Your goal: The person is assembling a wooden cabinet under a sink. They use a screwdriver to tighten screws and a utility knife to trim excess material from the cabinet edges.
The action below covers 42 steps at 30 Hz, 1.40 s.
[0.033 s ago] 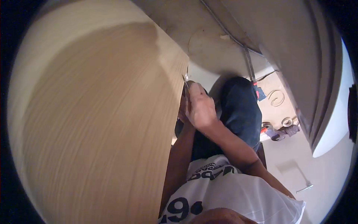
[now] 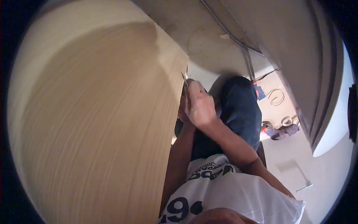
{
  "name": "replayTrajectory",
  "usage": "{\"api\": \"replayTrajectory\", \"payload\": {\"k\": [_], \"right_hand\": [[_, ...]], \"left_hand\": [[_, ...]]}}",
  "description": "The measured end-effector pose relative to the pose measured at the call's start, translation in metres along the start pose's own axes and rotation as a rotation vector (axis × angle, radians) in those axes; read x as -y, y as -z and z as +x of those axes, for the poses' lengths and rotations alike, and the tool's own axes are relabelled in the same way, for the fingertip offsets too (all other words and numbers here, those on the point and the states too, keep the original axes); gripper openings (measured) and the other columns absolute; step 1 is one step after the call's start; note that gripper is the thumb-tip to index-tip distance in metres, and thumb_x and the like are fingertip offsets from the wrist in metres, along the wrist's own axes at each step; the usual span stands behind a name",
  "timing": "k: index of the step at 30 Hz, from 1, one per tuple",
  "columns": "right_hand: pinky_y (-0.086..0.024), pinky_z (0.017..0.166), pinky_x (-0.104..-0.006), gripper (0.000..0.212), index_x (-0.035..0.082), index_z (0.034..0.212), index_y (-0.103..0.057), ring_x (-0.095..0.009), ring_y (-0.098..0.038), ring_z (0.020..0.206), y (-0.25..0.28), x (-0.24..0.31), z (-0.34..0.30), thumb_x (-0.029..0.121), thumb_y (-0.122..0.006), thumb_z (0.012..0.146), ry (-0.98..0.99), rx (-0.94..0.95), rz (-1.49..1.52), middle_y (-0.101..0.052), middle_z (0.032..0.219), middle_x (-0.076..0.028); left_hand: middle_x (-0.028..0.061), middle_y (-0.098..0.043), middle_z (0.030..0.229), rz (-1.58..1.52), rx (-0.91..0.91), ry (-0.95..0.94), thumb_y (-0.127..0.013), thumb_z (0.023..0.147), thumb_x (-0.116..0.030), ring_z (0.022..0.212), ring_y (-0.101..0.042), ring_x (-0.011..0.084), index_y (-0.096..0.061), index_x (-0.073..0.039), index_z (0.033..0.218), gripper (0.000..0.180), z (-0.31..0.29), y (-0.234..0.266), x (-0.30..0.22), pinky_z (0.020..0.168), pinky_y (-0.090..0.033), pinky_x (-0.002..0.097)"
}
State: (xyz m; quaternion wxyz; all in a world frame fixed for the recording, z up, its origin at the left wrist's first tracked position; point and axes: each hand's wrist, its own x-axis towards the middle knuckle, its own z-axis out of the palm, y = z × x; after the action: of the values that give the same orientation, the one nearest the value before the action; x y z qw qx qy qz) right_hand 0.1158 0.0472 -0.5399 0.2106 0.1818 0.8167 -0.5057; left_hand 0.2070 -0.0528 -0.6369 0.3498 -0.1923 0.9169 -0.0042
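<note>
A large wood-grain panel (image 2: 100,123) fills the left of the view. Along its right edge, my right hand (image 2: 201,106) is closed around a thin blade-like tool (image 2: 184,79). The tip of that blade points away from me and lies close to the panel's edge, near its far corner. How the tool's handle looks is hidden in my fingers. My left hand (image 2: 182,112) is mostly covered by the panel's edge and my right hand, so its fingers cannot be made out.
My bent knee (image 2: 241,104) is right of my hands. Beyond it are a long tool with a red-and-blue handle (image 2: 257,91), a coiled strip (image 2: 276,98), a small roll (image 2: 286,121) and purple items (image 2: 276,133). A flexible metal hose (image 2: 223,28) runs at the back; a large curved surface (image 2: 294,56) rises right.
The blade tip has shifted very slightly farther away along the panel's edge, with my right hand still closed on the tool. Everything else looks the same.
</note>
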Motion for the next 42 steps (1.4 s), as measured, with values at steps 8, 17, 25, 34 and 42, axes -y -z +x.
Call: {"api": "replayTrajectory", "payload": {"k": [8,17,25,34,42], "right_hand": [[-0.050,0.066,-0.0510,0.026,0.000,0.103,-0.045,-0.046,-0.059,0.076,-0.012,-0.019,0.020,0.003,-0.053,0.079,0.020,-0.040,-0.030,-0.055,0.099,-0.025],[-0.048,0.066,-0.0522,0.025,0.001,0.101,-0.045,-0.048,-0.057,0.080,-0.012,-0.019,0.019,-0.002,-0.054,0.078,-0.005,-0.044,0.007,-0.055,0.093,-0.027],[-0.049,0.067,-0.0518,0.025,0.001,0.103,-0.046,-0.046,-0.058,0.081,-0.019,-0.033,0.025,0.002,-0.053,0.079,0.014,-0.057,0.014,-0.055,0.098,-0.025],[-0.048,0.067,-0.0521,0.023,0.001,0.103,-0.046,-0.047,-0.058,0.082,-0.026,-0.049,0.044,0.004,-0.052,0.081,0.114,-0.122,0.036,-0.056,0.096,-0.026],[-0.045,0.067,-0.0523,0.018,0.000,0.093,-0.046,-0.048,-0.055,0.082,-0.029,-0.049,0.040,0.000,-0.056,0.079,0.016,-0.126,0.047,-0.055,0.087,-0.027]], "left_hand": [[0.0219,-0.042,0.132,-0.005,-0.001,-0.017,-0.060,0.082,-0.048,0.118,-0.047,0.0385,-0.031,-0.002,0.136,0.076,0.002,0.000,-0.003,0.094,-0.042,0.0518],[0.0218,-0.041,0.133,-0.002,0.004,-0.018,-0.061,0.081,-0.047,0.118,-0.047,0.0385,-0.030,-0.002,0.136,0.078,0.001,0.001,-0.004,0.095,-0.042,0.0519],[0.0217,-0.040,0.134,0.016,0.017,-0.016,-0.062,0.081,-0.047,0.119,-0.046,0.0385,-0.029,-0.002,0.137,0.079,0.003,0.005,-0.008,0.095,-0.041,0.0520],[0.0215,-0.039,0.134,0.026,0.027,-0.020,-0.063,0.080,-0.047,0.119,-0.046,0.0386,-0.028,-0.003,0.137,0.080,0.001,0.012,-0.011,0.095,-0.041,0.0522],[0.0225,-0.037,0.136,-0.006,0.033,-0.052,-0.068,0.076,-0.045,0.121,-0.043,0.0406,-0.027,-0.002,0.137,0.086,-0.003,0.029,-0.017,0.098,-0.039,0.0522]]}}
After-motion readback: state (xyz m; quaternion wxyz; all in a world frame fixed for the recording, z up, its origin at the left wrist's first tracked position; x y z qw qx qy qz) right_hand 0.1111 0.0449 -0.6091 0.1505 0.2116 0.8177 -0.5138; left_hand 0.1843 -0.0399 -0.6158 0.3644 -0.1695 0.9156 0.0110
